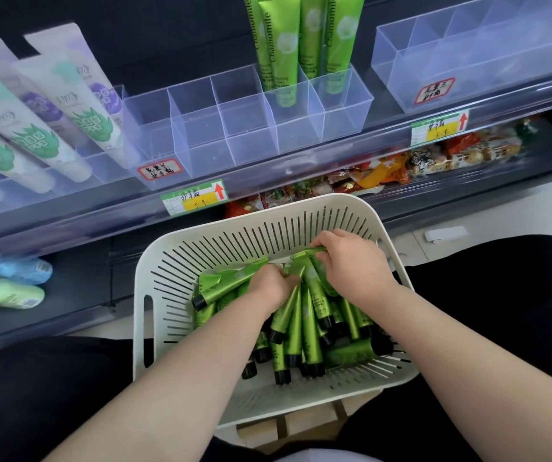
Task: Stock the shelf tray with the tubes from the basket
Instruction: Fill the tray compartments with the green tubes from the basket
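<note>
— What is the person doing right now?

— Picking up. Both hands are down in the white plastic basket with slits (181,261), which sits at about 6 o'clock, on the lap. It holds a heap of shiny green tubes with black caps (296,331).

— Are the hands holding any?

— Yes. The left hand (269,286) is curled tight around a bunch of tubes. The right hand (351,261) pinches the flat end of another one, at the far side of the heap.

— Where do they go?

— Up at 12 o'clock, into the clear plastic shelf tray with little boxes (201,165). A few tall green tubes (279,51) stand in its right-hand boxes — the left ones are empty.

— So what comes next?

— I think lifting the handful out, turning each tube cap down, then dropping it straight into an empty box.
</note>
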A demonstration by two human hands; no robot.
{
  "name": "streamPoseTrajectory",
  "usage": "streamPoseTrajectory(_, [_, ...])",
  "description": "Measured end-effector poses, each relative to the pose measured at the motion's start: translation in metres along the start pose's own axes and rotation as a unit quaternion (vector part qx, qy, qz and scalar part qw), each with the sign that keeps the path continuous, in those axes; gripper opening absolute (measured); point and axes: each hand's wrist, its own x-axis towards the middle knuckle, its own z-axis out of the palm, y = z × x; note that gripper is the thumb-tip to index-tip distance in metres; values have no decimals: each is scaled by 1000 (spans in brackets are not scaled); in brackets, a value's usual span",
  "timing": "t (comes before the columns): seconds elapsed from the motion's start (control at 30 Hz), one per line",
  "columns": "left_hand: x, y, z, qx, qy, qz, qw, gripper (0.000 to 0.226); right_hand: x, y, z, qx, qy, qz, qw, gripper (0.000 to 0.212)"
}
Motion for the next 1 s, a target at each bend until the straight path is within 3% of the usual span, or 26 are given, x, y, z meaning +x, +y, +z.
streamPoseTrajectory(0.2, [-6, 6, 2, 39, 18, 11, 999, 34, -1, 1, -1, 2, 5, 10, 1000, 20])
streamPoseTrajectory(0.33, [-16, 3, -10, 40, 92, 106, 989, 18, -1, -3, -7, 2, 17, 3, 1000, 18])
streamPoseTrajectory(0.4, [-21, 3, -19, 30, 130, 138, 981, 22, -1, -6, -12, -1, 23, -4, 1000, 19])
streamPoseTrajectory(0.57, [-43, 5, -52, -2, 168, 214, 962, 13, -1, -17, -33, -12, 45, -19, 999, 21])
streamPoseTrajectory(0.67, [-57, 9, -74, -18, 202, 246, 948, 20, -3, -26, -47, 5, 77, -26, 997, 21])
streamPoseTrajectory(1.0, [-111, 51, -147, -49, 299, 322, 897, 9, 3, -67, -117, -1, 192, -94, 977, 20])
